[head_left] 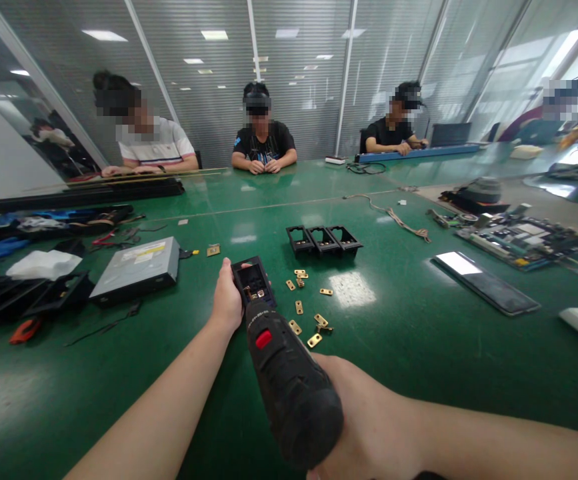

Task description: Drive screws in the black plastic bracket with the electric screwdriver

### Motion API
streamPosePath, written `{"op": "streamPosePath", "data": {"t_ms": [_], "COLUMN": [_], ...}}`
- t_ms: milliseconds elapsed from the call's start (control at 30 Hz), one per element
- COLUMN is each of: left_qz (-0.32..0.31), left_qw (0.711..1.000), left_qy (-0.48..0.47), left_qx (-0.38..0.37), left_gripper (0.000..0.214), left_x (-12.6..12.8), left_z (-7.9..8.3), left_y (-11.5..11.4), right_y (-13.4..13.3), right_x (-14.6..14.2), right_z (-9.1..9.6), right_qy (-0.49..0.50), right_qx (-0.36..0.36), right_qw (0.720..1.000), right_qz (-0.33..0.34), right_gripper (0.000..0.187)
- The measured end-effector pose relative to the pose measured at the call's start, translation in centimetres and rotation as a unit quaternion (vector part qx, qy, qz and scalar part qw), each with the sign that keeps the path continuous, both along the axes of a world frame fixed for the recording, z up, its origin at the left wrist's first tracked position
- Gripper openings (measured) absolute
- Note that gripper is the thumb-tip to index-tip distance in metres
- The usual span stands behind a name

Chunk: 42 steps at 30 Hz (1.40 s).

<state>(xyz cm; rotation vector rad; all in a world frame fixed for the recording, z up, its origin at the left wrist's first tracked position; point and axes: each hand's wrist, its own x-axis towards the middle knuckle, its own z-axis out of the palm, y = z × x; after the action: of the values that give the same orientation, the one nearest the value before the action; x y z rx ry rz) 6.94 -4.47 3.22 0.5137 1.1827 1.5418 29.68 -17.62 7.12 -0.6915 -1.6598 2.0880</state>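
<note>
My left hand (pixel 227 298) grips a black plastic housing (pixel 253 273) by its left side, tilted up off the green table. Small brass-coloured parts show inside the housing. My right hand (pixel 353 393) is wrapped round a black cordless drill (pixel 289 380) with a red button on top. The drill's nose points into the housing's lower part; its tip is hard to make out there. Several small brass plates with holes (pixel 315 341) lie scattered to the right of the drill. Beyond them, a row of three joined black housings (pixel 323 240) stands on the table.
A silver disc drive (pixel 139 267) and black trays (pixel 13 297) lie at left, with an orange tool (pixel 25 331). To the right are a phone (pixel 486 283), a circuit board (pixel 529 233) and a cord (pixel 393 213). Several people sit across the green table (pixel 209 413).
</note>
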Motion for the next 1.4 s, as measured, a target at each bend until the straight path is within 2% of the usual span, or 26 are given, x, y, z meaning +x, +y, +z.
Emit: {"op": "streamPosePath", "data": {"t_ms": [400, 633, 1233, 1400], "left_qz": [-0.007, -0.005, 0.001, 0.003], "left_qw": [1.000, 1.000, 1.000, 1.000], "left_qy": [0.002, 0.006, 0.024, 0.014], "left_qx": [-0.001, 0.005, -0.001, 0.003], "left_gripper": [0.053, 0.053, 0.053, 0.051], "left_x": [0.03, 0.00, 0.02, -0.13], "left_z": [0.07, -0.05, -0.08, -0.32], "left_y": [-0.06, -0.04, 0.02, 0.11], "right_y": [-0.07, 0.03, 0.07, 0.10], "right_x": [0.09, -0.01, -0.11, -0.03], "right_z": [-0.09, 0.32, 0.28, 0.26], "right_qy": [0.007, -0.031, -0.029, 0.002], "right_qx": [-0.020, -0.019, -0.026, -0.012], "right_qw": [1.000, 0.999, 0.999, 1.000], "right_qz": [-0.009, -0.006, -0.006, 0.000], "right_gripper": [0.060, 0.059, 0.061, 0.061]}}
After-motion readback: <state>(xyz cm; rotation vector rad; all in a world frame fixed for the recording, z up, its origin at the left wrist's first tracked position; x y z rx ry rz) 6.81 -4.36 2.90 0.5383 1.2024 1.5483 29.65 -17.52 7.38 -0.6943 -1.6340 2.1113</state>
